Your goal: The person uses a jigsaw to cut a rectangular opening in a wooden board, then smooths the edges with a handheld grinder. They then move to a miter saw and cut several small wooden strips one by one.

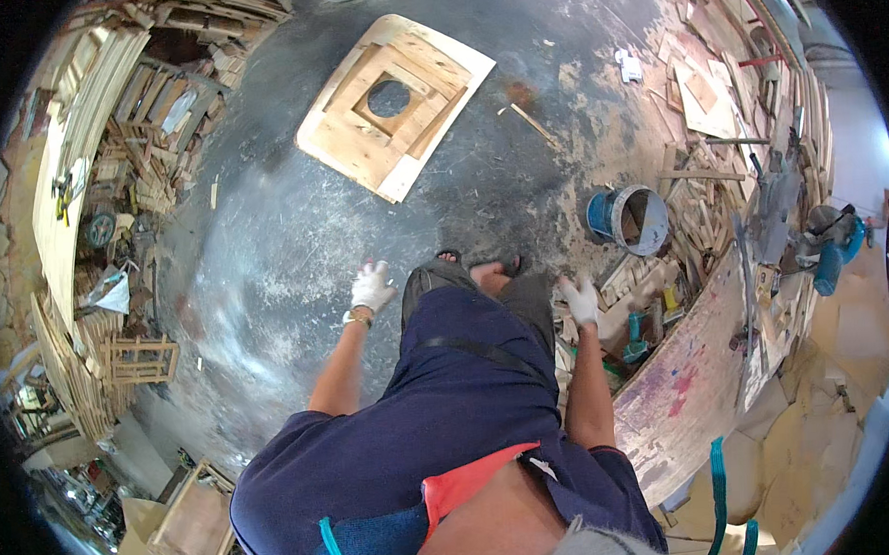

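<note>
My left hand (372,287), in a white glove with a watch at the wrist, hangs over the dark floor with its fingers apart and nothing in it. On the other side of my legs, my right hand (580,300), also white-gloved, is held low near the wood offcuts and the workbench; its fingers look loosely spread and I see nothing in them. Ahead on the floor lies a pale wooden panel (331,136) with rounded corners at one end. Wooden strips form a square frame (395,63) on it, around a round dark hole.
A blue bucket (598,214) lies tipped right of my feet. Scrap wood (695,227) heaps along the right, beside a paint-stained bench (682,386) carrying a blue power tool (833,261). Stacked boards (74,194) and a small slatted wooden frame (141,360) stand left.
</note>
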`<state>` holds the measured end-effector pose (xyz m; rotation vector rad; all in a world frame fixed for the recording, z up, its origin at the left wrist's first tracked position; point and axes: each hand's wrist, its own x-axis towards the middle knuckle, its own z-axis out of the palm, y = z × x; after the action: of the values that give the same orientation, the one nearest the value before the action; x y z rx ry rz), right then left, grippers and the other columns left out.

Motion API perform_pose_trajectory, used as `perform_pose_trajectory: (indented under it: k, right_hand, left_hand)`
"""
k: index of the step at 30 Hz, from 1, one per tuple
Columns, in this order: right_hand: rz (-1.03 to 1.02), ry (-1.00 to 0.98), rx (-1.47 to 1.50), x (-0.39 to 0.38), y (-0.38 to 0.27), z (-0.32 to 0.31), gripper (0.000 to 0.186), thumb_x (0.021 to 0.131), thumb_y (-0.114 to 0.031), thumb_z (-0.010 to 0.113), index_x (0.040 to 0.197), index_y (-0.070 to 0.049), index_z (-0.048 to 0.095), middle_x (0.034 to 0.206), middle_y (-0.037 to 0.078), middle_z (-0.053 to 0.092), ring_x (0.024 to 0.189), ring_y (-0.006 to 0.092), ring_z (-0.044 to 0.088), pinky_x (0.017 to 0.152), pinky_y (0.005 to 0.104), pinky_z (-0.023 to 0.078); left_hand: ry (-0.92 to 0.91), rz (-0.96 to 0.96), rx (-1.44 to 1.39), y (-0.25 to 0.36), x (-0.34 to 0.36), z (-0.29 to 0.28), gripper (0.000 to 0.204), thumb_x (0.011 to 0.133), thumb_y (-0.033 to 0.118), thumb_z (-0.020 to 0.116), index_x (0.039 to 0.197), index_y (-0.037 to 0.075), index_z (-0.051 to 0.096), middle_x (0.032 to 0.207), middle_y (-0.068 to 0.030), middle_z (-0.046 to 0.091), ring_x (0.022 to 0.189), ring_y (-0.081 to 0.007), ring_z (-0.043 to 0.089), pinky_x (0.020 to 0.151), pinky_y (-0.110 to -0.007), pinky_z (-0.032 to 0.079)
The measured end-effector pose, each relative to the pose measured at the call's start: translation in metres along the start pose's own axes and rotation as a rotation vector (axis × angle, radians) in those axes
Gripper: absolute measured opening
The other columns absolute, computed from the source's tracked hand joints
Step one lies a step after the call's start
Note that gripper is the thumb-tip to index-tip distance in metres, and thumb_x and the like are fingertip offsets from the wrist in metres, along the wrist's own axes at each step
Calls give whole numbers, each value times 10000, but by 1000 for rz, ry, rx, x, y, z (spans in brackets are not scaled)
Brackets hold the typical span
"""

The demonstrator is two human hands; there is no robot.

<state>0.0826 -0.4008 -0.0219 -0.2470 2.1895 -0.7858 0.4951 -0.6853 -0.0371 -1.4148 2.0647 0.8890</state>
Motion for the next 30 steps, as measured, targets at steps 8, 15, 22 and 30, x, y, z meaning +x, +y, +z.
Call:
perform_pose_trajectory:
  k: [8,15,22,30]
  right_hand:
    - [364,-167,-632,-116,201,-62,209,904,-260,645,1011,-90,703,738,121,660,650,310,634,607,428,513]
    - [499,-204,-209,-4,115,-42,423,878,-412,669,1092,-50,713,946,217,702,911,375,673,793,474,528]
    - [139,221,-121,289,-117,-169,591,849,-512,693,1125,10,714,1109,277,715,1076,425,681,910,499,520]
    - [-163,263,0,535,-336,-247,561,828,-424,671,1206,-9,673,1189,242,703,1105,412,667,924,469,528]
  left_hand:
    - [76,418,4,191,138,-72,675,845,331,674,1475,153,510,1542,-270,441,1433,-464,415,1144,-540,399]
    - [15,341,-659,304,262,-149,590,965,327,638,1443,-5,543,1452,-218,580,1393,-297,507,1143,-392,400]
    - [-108,130,-864,297,355,-108,614,944,324,648,1448,-5,526,1362,-200,608,1204,-301,599,1061,-393,450]
    - [-351,-89,-212,324,446,-211,639,987,411,558,1480,9,493,1424,-194,565,1259,-310,568,1074,-420,437]
